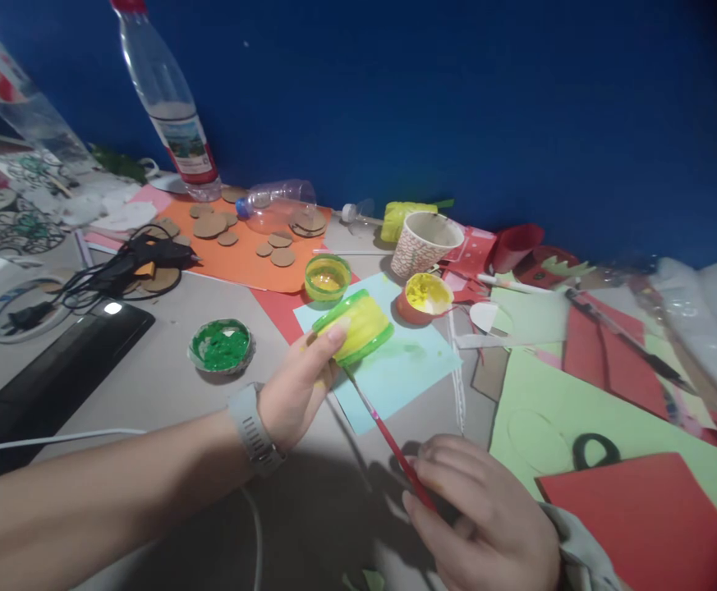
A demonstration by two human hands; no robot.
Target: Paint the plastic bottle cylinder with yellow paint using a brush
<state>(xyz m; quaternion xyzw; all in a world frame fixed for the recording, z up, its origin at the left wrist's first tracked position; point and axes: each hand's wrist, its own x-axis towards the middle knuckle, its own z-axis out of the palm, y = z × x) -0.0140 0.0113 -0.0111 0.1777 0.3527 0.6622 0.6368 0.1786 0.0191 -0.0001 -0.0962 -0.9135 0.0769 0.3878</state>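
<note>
- While the left hand (293, 394) pinches the yellow piece (364, 322) by its near-left corner, the right hand (478, 513) sits at about 5 o'clock from it with a paintbrush (388, 439).
- Left fingers: closed down narrow. Thumb lies flat on the top face around 8 o'clock; the rest go underneath, so can't tell how they're spread.
- Most of the piece sticks out past the thumb toward 1 and 2 o'clock, above the light blue paper (423, 382).
- Right fingers: curled snug on the brush's red handle, bristles up at 11 o'clock from the hand, right by the piece's near edge. Touching or just beside? Can't tell, honestly.
- Handling, my guess: super light, thin, bit of flex, so squeezing hard might bend it. The shiny green edging looks wet, so slippery and smudge-prone. I'd grip the bare underside or a dry corner.
- Brush should be light and stiff, soft only at the tip. Mid-handle's fine.
- Around the piece: green paint (221, 346) at 9 o'clock, yellow paint (429, 294) at 2.
</note>
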